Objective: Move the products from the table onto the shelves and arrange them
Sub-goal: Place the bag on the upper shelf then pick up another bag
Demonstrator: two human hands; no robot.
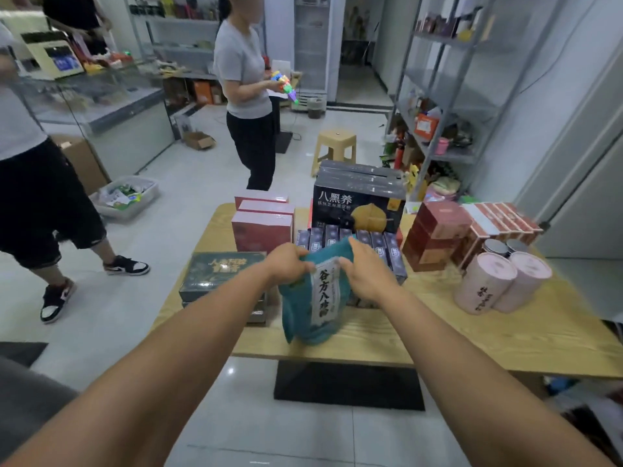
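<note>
Teal pouch (308, 315) near table (438, 332) front edge, gripped by left hand (286, 264) and right hand (367, 274).

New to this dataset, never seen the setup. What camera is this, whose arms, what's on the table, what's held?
There is no robot: one wide-angle camera sits on a person's head, looking forward and down, so the two bare arms are the wearer's own. The left hand and right hand both grip the top of a teal soft pouch with a white label, upright near the front edge of the light wooden table. Also on the table: a large black carton, red boxes, a flat dark green box and two pale pink round canisters. To the right stand grey metal shelves.
</note>
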